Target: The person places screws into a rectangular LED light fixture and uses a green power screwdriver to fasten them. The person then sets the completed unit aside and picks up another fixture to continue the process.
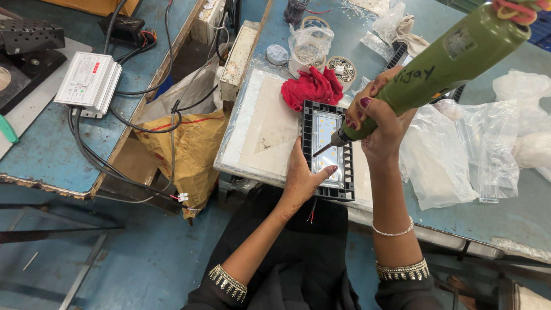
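A black rectangular lamp housing [328, 150] with a white LED panel lies on a pale board at the table's near edge. My left hand [302, 175] rests flat against its left side, thumb across the lower frame. My right hand [376, 117] is wrapped around a green electric screwdriver [442, 60], held slanting down to the left. The screwdriver's bit [322, 149] touches the left part of the LED panel. Thin red and black wires hang from the housing's near end.
A red cloth [313, 87] lies just behind the housing, with small tubs of screws [342, 68] beyond it. Clear plastic bags [459, 149] cover the table to the right. A white driver box [89, 80] with black cables sits on the left bench; a yellow sack [192, 152] hangs between the tables.
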`<state>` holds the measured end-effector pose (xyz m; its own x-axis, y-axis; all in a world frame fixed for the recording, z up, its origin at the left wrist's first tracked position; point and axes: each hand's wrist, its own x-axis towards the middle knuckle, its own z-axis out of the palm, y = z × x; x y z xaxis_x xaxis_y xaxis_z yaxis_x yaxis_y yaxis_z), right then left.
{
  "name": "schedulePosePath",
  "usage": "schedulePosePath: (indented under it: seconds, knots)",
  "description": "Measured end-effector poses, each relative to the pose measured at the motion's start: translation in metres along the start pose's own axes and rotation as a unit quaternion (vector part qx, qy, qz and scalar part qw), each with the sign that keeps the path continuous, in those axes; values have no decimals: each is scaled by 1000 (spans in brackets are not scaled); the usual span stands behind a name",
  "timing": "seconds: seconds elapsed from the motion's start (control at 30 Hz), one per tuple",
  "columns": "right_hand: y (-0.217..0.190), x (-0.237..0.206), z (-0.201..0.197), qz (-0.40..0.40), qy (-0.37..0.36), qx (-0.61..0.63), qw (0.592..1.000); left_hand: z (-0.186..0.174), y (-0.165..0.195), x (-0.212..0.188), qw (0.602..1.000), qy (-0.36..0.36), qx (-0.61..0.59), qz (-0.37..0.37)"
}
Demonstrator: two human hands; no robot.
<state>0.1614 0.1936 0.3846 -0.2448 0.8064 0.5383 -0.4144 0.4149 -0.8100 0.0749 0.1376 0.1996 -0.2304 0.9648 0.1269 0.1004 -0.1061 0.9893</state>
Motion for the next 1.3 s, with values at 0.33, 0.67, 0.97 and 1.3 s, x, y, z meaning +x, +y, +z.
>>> schedulePosePath:
  seconds: [0.33, 0.67, 0.97, 1.3]
  knots:
    - [-1, 4, -1, 12, -35, -5, 999, -2, 5, -1, 1000, -13, 3, -25]
    - [16, 44, -20, 101, -308, 134, 937, -2, 5, -2, 1000, -3, 7, 0]
    - [24, 46, -28, 141, -365, 202, 898, -3, 8, -6, 1000, 5, -5, 7]
    - [32, 42, -20, 140, -303, 204, 921, -1, -3, -3, 1000, -3, 12, -13]
